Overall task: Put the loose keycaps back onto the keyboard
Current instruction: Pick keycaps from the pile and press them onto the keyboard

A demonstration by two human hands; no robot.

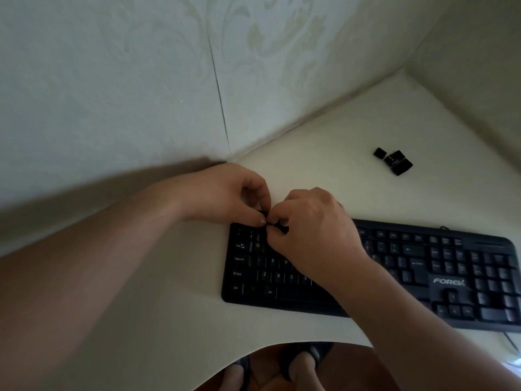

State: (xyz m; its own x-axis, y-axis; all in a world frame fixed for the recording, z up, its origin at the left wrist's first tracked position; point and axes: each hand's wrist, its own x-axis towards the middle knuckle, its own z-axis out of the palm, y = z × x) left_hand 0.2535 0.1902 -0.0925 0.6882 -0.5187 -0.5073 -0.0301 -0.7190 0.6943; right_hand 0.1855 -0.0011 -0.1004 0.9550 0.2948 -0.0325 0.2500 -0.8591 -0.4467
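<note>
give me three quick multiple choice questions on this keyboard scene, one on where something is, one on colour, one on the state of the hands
1. Where do the loose keycaps lie?
A. on the desk beyond the keyboard's right half
B. on the floor
C. on the spacebar

2. What colour is the keyboard?
A. white
B. black
C. red

3. What are the hands doing?
A. resting flat on the desk
B. both working at one small dark piece over the top left key rows
C. lifting the keyboard

Answers: 1 A, the small dark pile sits on the pale desk. 2 B, case and keys are black. 3 B, left hand and right hand meet fingertip to fingertip there.
</note>
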